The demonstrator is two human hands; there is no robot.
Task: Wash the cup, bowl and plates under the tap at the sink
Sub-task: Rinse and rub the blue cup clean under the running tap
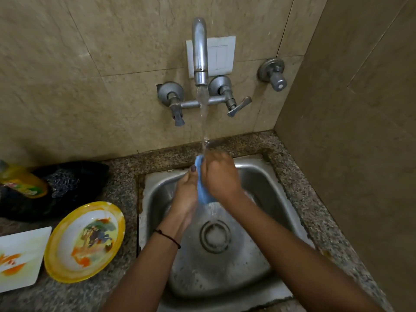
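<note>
Blue item (203, 195) was gripped by left hand (185, 194) and right hand (219, 176) together, under the running tap (200, 50), over the sink (265, 183). Yellow-rimmed plate (84, 242) and white plate (20, 257) were seen on the table (121, 183), well apart from both hands.

home kitchen | steel sink (265, 183) | tap (200, 52) | tiled wall (90, 64)

Mostly hidden between left hand (185, 192) and right hand (219, 176), the blue object (203, 195) is of indeterminate kind; white plate (20, 257) and yellow bottle (22, 181) are cut by the left edge, label blurred.
</note>
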